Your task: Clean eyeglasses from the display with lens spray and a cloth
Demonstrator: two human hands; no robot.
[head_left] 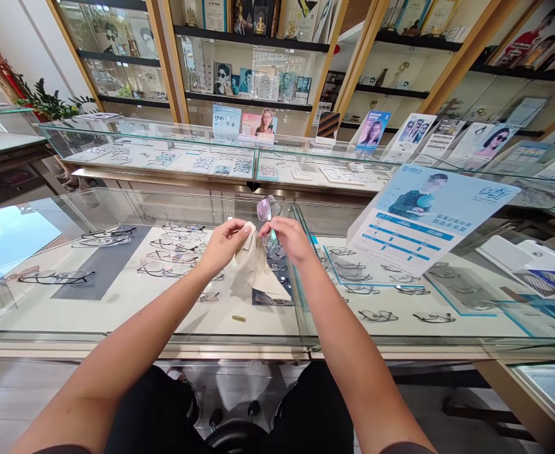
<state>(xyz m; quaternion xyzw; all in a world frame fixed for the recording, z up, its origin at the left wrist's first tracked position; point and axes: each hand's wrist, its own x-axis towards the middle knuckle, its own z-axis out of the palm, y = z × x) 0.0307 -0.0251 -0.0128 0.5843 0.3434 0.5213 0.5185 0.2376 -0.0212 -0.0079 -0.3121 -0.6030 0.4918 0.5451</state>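
Note:
Above the glass counter, my left hand (227,244) is closed, its thumb and fingers pinching a cream cleaning cloth (258,272) that drapes down toward the right. Close beside it, my right hand (290,238) grips a pair of eyeglasses (264,210). One lens rises above the right fingers with a purplish reflection, and the other shows below them next to the cloth. Most of the frame is hidden by the fingers. A small gold-coloured bar (238,318) shows nearer to me, below the cloth.
Rows of glasses (171,255) lie in the glass showcase (202,328) under my arms. On the right, a blue-and-white leaflet (414,217) stands tilted, with an open white box (533,261) beyond it. A second showcase (164,154) runs across the back, before shelves.

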